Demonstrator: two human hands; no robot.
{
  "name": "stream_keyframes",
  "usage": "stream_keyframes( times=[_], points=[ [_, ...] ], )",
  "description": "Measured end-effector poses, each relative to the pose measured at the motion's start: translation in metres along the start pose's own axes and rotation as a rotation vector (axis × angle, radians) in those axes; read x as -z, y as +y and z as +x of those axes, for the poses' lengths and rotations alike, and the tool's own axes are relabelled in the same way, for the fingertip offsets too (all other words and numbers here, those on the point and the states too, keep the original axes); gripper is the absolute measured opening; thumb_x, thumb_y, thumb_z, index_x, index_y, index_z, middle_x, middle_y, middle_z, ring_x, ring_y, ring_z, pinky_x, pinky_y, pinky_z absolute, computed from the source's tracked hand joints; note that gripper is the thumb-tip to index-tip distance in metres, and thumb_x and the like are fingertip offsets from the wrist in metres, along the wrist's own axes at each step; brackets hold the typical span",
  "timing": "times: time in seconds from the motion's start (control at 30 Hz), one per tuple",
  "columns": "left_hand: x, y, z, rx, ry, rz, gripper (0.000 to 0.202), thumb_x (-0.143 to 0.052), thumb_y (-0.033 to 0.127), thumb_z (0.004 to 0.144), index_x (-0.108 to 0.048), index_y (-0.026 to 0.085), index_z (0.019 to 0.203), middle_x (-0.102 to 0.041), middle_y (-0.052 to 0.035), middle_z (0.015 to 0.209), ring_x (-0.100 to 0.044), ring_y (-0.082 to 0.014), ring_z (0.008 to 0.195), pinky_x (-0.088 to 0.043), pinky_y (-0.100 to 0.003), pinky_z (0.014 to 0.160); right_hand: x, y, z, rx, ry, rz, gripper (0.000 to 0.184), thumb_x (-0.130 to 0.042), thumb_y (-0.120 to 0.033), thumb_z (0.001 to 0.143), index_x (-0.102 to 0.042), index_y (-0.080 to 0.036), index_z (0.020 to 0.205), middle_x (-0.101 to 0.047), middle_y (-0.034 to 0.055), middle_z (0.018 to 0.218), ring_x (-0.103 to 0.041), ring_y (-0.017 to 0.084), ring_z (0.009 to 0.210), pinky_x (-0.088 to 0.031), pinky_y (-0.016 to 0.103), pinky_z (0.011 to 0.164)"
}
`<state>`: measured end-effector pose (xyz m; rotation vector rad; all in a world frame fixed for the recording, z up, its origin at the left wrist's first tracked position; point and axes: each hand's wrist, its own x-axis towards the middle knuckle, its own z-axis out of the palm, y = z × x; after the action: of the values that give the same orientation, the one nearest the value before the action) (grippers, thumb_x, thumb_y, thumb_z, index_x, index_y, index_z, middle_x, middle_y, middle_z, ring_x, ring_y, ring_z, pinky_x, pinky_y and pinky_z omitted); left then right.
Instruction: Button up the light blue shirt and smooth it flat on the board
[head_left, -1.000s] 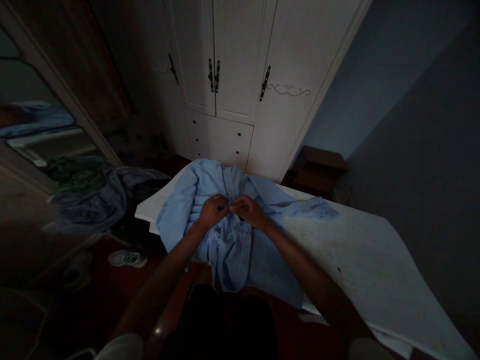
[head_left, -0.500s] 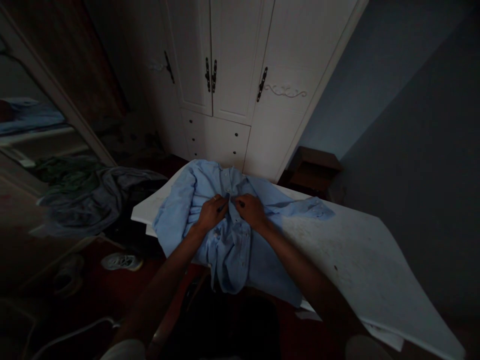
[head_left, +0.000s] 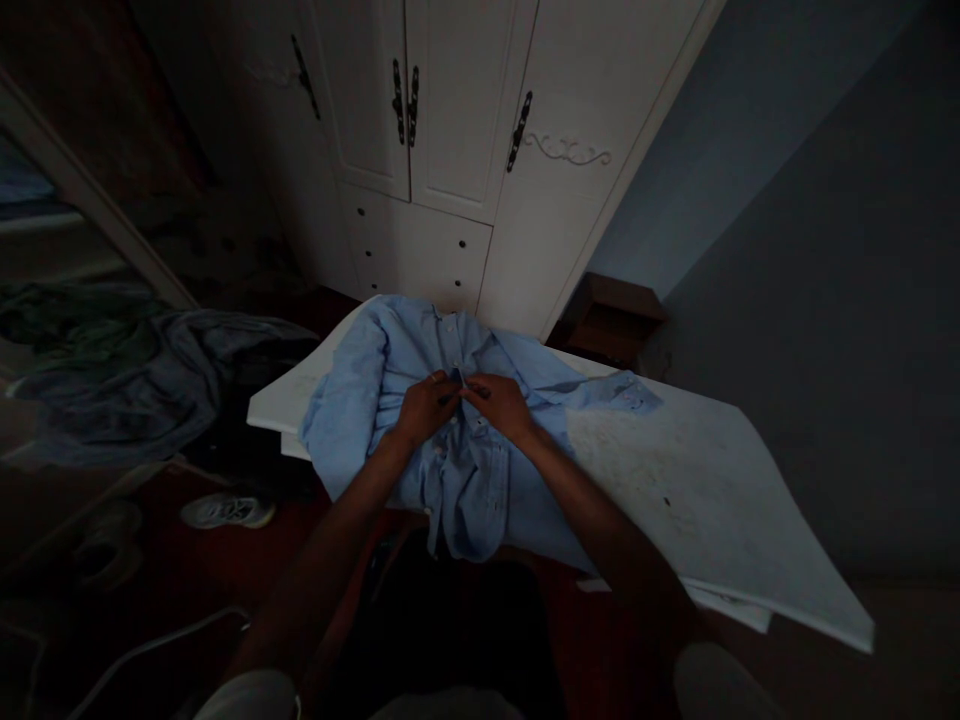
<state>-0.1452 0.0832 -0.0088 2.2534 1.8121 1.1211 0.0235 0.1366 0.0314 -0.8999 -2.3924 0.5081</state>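
A light blue button-up shirt (head_left: 345, 400) lies front up across a white board-like table (head_left: 675, 480), one sleeve stretched to the right and its hem hanging over the near edge. My left hand (head_left: 429, 405) pinches one edge of the shirt's front opening. Close beside it, my right hand (head_left: 499, 402) grips the opposite edge, and the fingertips of both almost meet at the placket. A button shows above the hands near the collar. The fingers hide whatever button or hole lies between them.
White wardrobe doors (head_left: 465, 110) stand behind the table. Grey and green clothes (head_left: 142, 390) are heaped at the left, beside a mirror. A sneaker (head_left: 228, 511) and a white cord (head_left: 161, 640) lie on the red floor. A brown wooden box (head_left: 615, 310) sits at the back right.
My hands have drawn together, bringing the two front edges of the shirt closer. The whole view has shifted slightly, so the table and shirt appear a little higher.
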Motion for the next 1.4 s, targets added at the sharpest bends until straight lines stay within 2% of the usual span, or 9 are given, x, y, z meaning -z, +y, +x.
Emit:
stream_keyframes(
  times=[0.1, 0.17, 0.33, 0.67, 0.83, 0.93, 1.03, 1.13, 1.4],
  points=[
    [0.0, 0.001, 0.001, 0.012, -0.024, -0.008, 0.024, -0.051, 0.026, 0.091, -0.071, 0.019, 0.101, -0.062, -0.0062, 0.091, -0.061, -0.0183, 0.083, -0.049, -0.028, 0.074, 0.001, 0.009, -0.001, 0.068, -0.02, 0.015, 0.019, -0.062, -0.03, 0.092, -0.076, -0.021, 0.101, -0.075, 0.0049, 0.091, -0.068, 0.018, 0.082, -0.048, 0.027, 0.077],
    [0.001, 0.002, 0.001, 0.01, -0.039, -0.007, 0.025, -0.049, 0.026, 0.092, -0.071, 0.019, 0.103, -0.062, -0.0066, 0.093, -0.061, -0.0186, 0.085, -0.049, -0.029, 0.076, 0.001, 0.014, -0.003, 0.066, -0.005, 0.054, 0.019, -0.062, -0.03, 0.092, -0.077, -0.021, 0.099, -0.075, 0.0048, 0.09, -0.068, 0.018, 0.081, -0.048, 0.026, 0.076],
    [0.003, 0.003, 0.002, 0.005, -0.086, -0.016, 0.027, -0.048, 0.025, 0.092, -0.071, 0.019, 0.105, -0.062, -0.0072, 0.095, -0.06, -0.0191, 0.087, -0.049, -0.03, 0.078, -0.004, 0.019, -0.007, -0.004, 0.035, 0.163, 0.018, -0.061, -0.029, 0.09, -0.076, -0.019, 0.089, -0.074, 0.0032, 0.083, -0.067, 0.016, 0.074, -0.047, 0.025, 0.07],
    [0.004, 0.002, 0.0, 0.013, -0.097, -0.046, 0.027, -0.049, 0.022, 0.09, -0.072, 0.018, 0.104, -0.062, -0.0071, 0.093, -0.061, -0.0203, 0.086, -0.05, -0.032, 0.077, -0.01, 0.025, -0.003, -0.128, -0.033, 0.398, 0.018, -0.059, -0.034, 0.081, -0.067, -0.017, 0.08, -0.065, 0.0002, 0.069, -0.058, 0.012, 0.062, -0.042, 0.022, 0.058],
    [0.001, -0.003, 0.0, -0.025, -0.059, -0.155, 0.025, -0.051, 0.019, 0.089, -0.073, 0.018, 0.1, -0.06, -0.0069, 0.09, -0.059, -0.0178, 0.083, -0.05, -0.031, 0.079, -0.011, 0.027, -0.002, -0.247, -0.168, 0.626, 0.027, -0.062, -0.045, 0.075, -0.057, -0.019, 0.072, -0.05, -0.0054, 0.054, -0.043, 0.008, 0.045, -0.031, 0.02, 0.045],
    [0.001, -0.003, 0.001, -0.048, -0.056, -0.209, 0.025, -0.051, 0.019, 0.089, -0.073, 0.017, 0.1, -0.06, -0.007, 0.088, -0.059, -0.0174, 0.082, -0.05, -0.03, 0.079, -0.01, 0.028, -0.003, -0.293, -0.208, 0.742, 0.032, -0.064, -0.049, 0.073, -0.054, -0.019, 0.069, -0.044, -0.008, 0.049, -0.036, 0.007, 0.041, -0.027, 0.02, 0.042],
    [0.001, -0.003, 0.003, -0.041, -0.069, -0.241, 0.025, -0.05, 0.02, 0.09, -0.073, 0.018, 0.101, -0.061, -0.0065, 0.088, -0.059, -0.0177, 0.084, -0.05, -0.031, 0.081, -0.011, 0.028, -0.003, -0.313, -0.169, 0.766, 0.034, -0.065, -0.051, 0.072, -0.055, -0.018, 0.069, -0.044, -0.0079, 0.048, -0.037, 0.007, 0.042, -0.027, 0.019, 0.042],
    [0.0, -0.003, 0.004, -0.018, -0.099, -0.216, 0.026, -0.048, 0.02, 0.09, -0.072, 0.019, 0.101, -0.062, -0.0064, 0.091, -0.059, -0.0186, 0.087, -0.05, -0.032, 0.082, -0.017, 0.029, -0.003, -0.316, -0.074, 0.729, 0.034, -0.067, -0.05, 0.07, -0.06, -0.017, 0.073, -0.049, -0.0065, 0.051, -0.042, 0.008, 0.044, -0.031, 0.02, 0.043],
    [0.0, -0.002, 0.003, 0.025, -0.131, -0.129, 0.027, -0.045, 0.016, 0.088, -0.071, 0.017, 0.093, -0.062, -0.0077, 0.091, -0.059, -0.0197, 0.09, -0.05, -0.032, 0.083, -0.031, 0.025, -0.006, -0.253, 0.142, 0.479, 0.03, -0.064, -0.046, 0.075, -0.072, -0.017, 0.076, -0.068, 0.0027, 0.069, -0.06, 0.015, 0.06, -0.045, 0.024, 0.055]
  ],
)
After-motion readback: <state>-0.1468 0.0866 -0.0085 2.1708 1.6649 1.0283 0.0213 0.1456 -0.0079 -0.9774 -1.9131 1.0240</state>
